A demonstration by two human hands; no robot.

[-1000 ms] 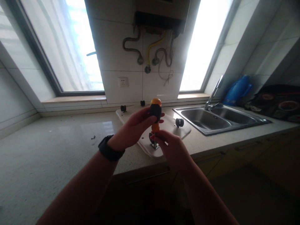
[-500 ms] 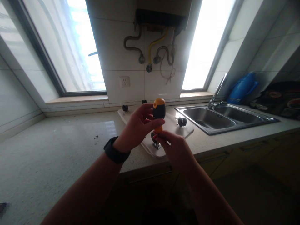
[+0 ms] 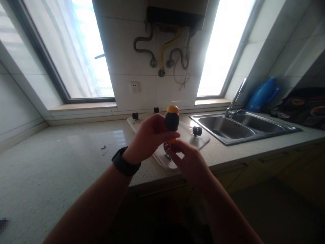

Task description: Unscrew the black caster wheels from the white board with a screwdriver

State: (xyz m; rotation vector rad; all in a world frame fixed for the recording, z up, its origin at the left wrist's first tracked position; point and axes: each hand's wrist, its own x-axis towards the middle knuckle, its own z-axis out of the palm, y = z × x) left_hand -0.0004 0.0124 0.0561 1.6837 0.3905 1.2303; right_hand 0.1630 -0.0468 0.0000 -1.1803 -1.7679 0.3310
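Indoors, two hands on a screwdriver above a board with casters

Both hands meet over a pale board lying on a speckled countertop. The left hand, with a black band at its wrist, grasps the yellow-and-black handle of a screwdriver. The tool stands nearly upright, handle at the top, over the board's near end. The right hand pinches at the shaft just below the handle; its fingers hide the tip.

Beside those fingers sits a partly covered near caster. Three more black casters show: a right caster, a far-left caster and a far caster.

Small dark pieces lie left of the board. Right of it is a double-bowl steel sink, with a blue jug beyond.
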